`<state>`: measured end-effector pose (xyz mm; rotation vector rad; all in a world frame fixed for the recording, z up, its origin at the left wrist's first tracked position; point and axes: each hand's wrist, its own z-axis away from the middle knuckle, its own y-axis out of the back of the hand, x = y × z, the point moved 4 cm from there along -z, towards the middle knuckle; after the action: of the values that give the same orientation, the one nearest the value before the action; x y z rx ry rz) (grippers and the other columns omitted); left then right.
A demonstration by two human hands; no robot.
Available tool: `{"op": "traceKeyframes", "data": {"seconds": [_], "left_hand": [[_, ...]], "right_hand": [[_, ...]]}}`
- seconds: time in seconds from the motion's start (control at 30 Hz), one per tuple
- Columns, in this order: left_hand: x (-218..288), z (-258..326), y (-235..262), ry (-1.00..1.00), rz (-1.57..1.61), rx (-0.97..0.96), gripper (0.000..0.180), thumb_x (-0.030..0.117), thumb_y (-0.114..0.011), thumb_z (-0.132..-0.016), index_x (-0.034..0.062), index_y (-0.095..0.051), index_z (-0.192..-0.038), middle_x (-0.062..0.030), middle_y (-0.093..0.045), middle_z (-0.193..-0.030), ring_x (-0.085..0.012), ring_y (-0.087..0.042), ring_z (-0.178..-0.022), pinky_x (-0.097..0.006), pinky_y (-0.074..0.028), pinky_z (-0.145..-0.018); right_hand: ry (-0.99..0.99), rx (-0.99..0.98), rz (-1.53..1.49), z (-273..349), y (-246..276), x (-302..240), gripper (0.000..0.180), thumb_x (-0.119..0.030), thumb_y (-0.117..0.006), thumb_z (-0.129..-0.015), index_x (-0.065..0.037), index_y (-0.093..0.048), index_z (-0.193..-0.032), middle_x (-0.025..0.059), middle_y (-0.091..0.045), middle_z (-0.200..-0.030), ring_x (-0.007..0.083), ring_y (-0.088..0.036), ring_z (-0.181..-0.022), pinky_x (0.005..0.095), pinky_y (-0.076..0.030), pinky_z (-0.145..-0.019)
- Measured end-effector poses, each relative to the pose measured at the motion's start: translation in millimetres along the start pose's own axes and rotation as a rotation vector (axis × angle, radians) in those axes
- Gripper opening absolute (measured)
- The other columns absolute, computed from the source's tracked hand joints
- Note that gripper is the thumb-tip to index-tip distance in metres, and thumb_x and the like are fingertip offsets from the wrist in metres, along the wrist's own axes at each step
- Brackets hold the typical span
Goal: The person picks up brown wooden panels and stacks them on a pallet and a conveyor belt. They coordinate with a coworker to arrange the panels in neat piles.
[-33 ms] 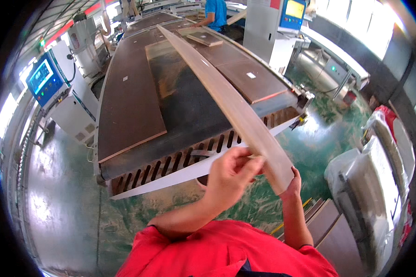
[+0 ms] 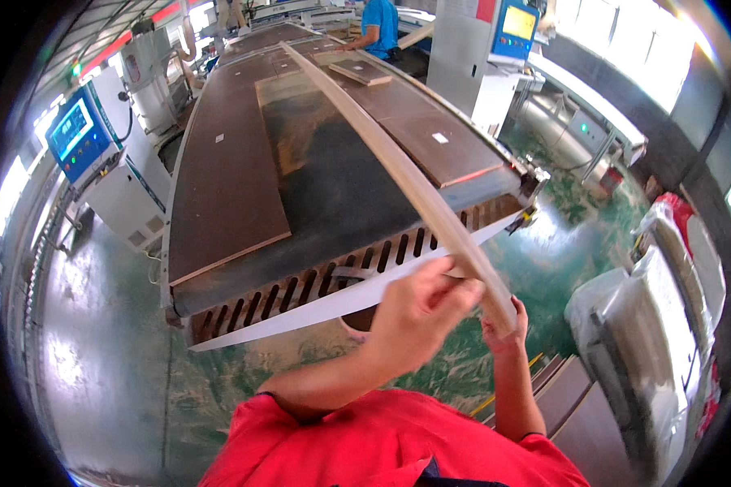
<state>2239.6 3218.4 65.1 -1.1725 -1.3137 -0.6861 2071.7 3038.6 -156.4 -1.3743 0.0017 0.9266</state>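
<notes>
Both hands — left hand, right hand — grip a long, thin wooden strip.

**Count on the shop floor**

One long strip; two hands, left and right; one machine bed; two blue screens; one co-worker; two brown panels.

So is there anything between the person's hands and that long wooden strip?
No, nothing visible. Both hands are already on the long strip at its near end: the left hand grips it from the side, and the right hand holds the very end. The rest of it stretches away over the big machine table.
</notes>
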Motion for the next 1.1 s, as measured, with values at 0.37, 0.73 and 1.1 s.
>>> {"op": "traceKeyframes", "data": {"seconds": [0.37,0.73,1.1], "left_hand": [[4.3,-65.2,-52.7,-0.026,0.018,-0.300,0.073,0.017,-0.057,-0.090,-0.0194,-0.021,-0.142,-0.0087,-0.064,-0.096,-0.0079,-0.057,-0.085,-0.023,-0.046,-0.068],[-40.7,57.0,63.5,0.257,0.529,0.011,0.055,0.019,-0.050,-0.087,-0.0092,-0.039,-0.132,-0.0268,-0.060,-0.122,-0.0347,-0.063,-0.110,-0.043,-0.048,-0.096],[-187.6,141.6,149.5,0.467,0.658,0.301,0.051,0.028,-0.044,-0.088,-0.0025,-0.044,-0.129,-0.0244,-0.065,-0.113,-0.0355,-0.066,-0.101,-0.046,-0.051,-0.090]], "right_hand": [[-0.028,0.429,-0.056,-11.1,-7.8,-31.5,0.025,-0.034,-0.049,-0.091,-0.014,-0.055,-0.077,-0.0007,-0.047,-0.062,0.0153,-0.046,-0.053,0.0304,-0.037,-0.048],[-0.067,0.188,0.048,9.4,4.4,17.2,0.051,-0.034,-0.042,-0.092,-0.003,-0.055,-0.130,0.0143,-0.062,-0.125,0.0344,-0.059,-0.113,0.0495,-0.043,-0.101],[0.028,0.292,0.146,1.9,85.9,54.5,0.037,-0.029,-0.046,-0.098,-0.005,-0.057,-0.124,0.0072,-0.061,-0.126,0.0267,-0.055,-0.118,0.0443,-0.041,-0.103]]}}
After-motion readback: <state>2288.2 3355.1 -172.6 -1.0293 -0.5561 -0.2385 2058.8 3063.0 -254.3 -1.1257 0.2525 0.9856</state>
